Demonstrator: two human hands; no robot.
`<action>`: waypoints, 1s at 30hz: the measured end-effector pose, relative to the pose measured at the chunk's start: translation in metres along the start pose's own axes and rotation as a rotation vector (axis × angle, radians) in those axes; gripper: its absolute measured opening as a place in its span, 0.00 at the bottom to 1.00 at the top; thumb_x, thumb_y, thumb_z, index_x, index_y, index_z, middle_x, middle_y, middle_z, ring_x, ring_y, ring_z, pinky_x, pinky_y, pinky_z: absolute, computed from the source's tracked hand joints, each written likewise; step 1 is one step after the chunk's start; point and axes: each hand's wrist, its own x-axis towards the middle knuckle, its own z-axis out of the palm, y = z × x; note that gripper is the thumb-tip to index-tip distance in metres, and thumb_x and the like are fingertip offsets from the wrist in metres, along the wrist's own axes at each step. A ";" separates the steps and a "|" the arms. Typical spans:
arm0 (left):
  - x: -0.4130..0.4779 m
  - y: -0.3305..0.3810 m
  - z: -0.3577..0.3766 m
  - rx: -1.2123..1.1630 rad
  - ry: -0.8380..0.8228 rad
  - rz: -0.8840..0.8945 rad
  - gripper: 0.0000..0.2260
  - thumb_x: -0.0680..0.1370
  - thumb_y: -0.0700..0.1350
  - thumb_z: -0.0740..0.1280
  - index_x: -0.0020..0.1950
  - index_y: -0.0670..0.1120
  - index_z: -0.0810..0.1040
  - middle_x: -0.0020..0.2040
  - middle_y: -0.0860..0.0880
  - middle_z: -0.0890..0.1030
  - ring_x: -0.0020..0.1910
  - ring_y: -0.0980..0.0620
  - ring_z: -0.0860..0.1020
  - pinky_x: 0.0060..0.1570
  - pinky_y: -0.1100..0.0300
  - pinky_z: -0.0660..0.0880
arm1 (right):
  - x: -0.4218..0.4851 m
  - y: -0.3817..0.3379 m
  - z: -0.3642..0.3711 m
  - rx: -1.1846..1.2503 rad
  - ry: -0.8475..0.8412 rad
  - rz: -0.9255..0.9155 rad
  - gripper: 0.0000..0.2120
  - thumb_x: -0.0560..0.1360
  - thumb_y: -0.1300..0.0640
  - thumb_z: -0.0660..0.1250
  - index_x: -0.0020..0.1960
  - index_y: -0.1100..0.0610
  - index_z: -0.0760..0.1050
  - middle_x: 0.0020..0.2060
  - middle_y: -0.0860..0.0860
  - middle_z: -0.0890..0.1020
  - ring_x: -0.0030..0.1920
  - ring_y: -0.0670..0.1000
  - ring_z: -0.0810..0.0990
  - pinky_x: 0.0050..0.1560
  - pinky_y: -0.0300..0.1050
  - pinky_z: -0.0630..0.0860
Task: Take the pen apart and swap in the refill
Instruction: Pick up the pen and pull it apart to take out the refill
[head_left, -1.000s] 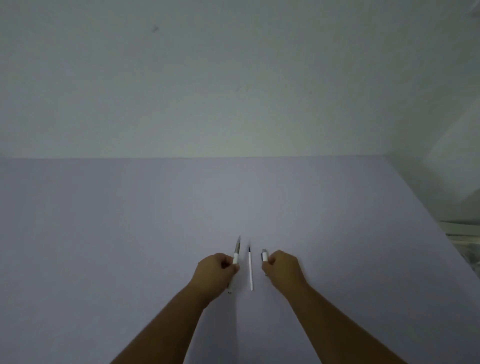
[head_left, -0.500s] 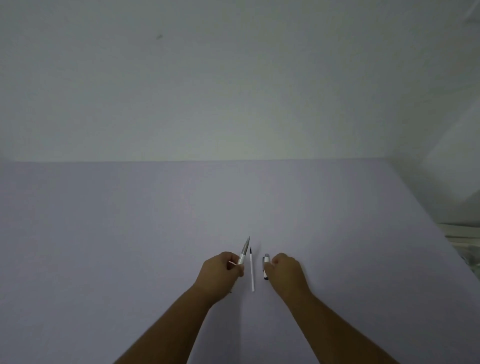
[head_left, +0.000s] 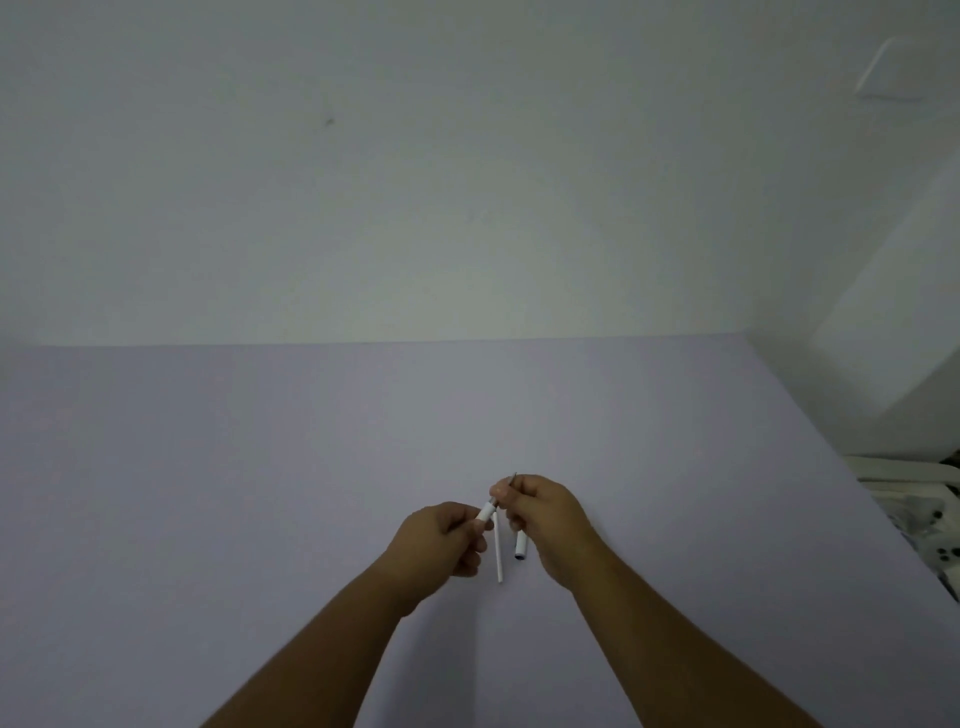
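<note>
The pen (head_left: 489, 510) slants up and to the right between the hands, its white barrel clamped in the left hand's fingers (head_left: 470, 525) and its tip end pinched by the right hand's fingers (head_left: 506, 493), while the refill (head_left: 497, 551) lies on the table (head_left: 260, 467) just below them.

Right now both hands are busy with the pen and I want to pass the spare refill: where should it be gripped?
Pinch the thin white refill near its near end, coming from above. It lies flat on the table, pointing away, and its far end runs up between the left hand and right hand, so only the near end is free.
</note>
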 end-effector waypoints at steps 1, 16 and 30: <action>-0.002 0.001 -0.002 0.012 -0.005 0.008 0.08 0.79 0.41 0.61 0.49 0.46 0.80 0.38 0.48 0.80 0.34 0.53 0.78 0.35 0.66 0.79 | -0.001 -0.002 -0.001 0.038 -0.030 0.005 0.08 0.75 0.57 0.66 0.39 0.53 0.82 0.36 0.49 0.79 0.35 0.48 0.72 0.39 0.41 0.71; -0.013 0.015 -0.006 0.234 0.031 0.139 0.09 0.79 0.43 0.60 0.53 0.43 0.78 0.40 0.49 0.81 0.35 0.54 0.78 0.41 0.63 0.79 | -0.007 -0.017 -0.008 0.015 -0.037 0.096 0.07 0.71 0.55 0.72 0.38 0.58 0.80 0.32 0.52 0.79 0.34 0.48 0.75 0.38 0.41 0.76; -0.015 0.014 -0.009 0.303 0.042 0.130 0.09 0.80 0.44 0.60 0.52 0.44 0.78 0.38 0.52 0.79 0.33 0.57 0.78 0.36 0.69 0.74 | -0.006 -0.022 -0.010 0.117 -0.113 0.058 0.07 0.73 0.68 0.67 0.46 0.58 0.80 0.41 0.54 0.83 0.44 0.51 0.81 0.44 0.40 0.78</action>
